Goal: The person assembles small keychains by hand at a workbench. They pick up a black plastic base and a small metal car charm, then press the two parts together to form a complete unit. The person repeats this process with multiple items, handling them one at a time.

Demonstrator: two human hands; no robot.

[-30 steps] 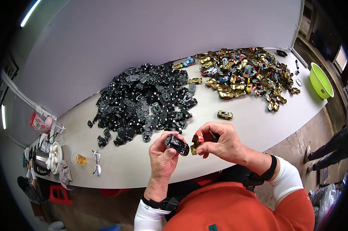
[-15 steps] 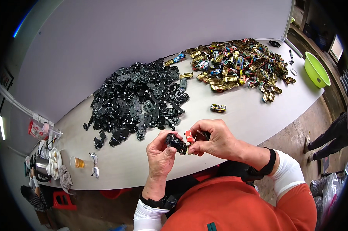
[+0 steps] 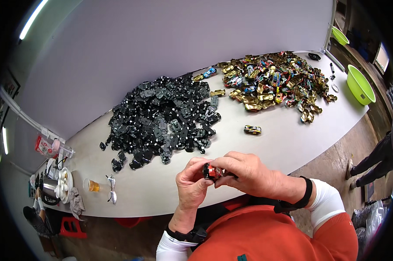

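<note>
Close to the table's front edge, my two hands meet over a small toy car. My left hand [image 3: 191, 182] pinches its black wheeled chassis [image 3: 206, 170] between thumb and fingers. Against that chassis sits a red car body shell [image 3: 214, 172], which the fingers of my right hand [image 3: 245, 170] grip from the other side. Fingers hide much of both parts, so I cannot tell whether they are fully seated together. Beyond my hands lies an assembled black-and-yellow toy car [image 3: 252, 129] by itself. A heap of black chassis [image 3: 157, 117] is at left, and a heap of gold and coloured body shells [image 3: 277, 82] at right.
A green basin [image 3: 360, 85] stands at the table's right end. Toward the left are eyeglasses [image 3: 112, 189], a cup of amber drink [image 3: 91, 185], a tray with small cups [image 3: 65, 186] and a cloth [image 3: 77, 203]. One person sits far left; another person's legs show at right.
My hands have come together, bringing the red body shell onto the black chassis; before, the two were slightly apart. The whole view has shifted a little.
</note>
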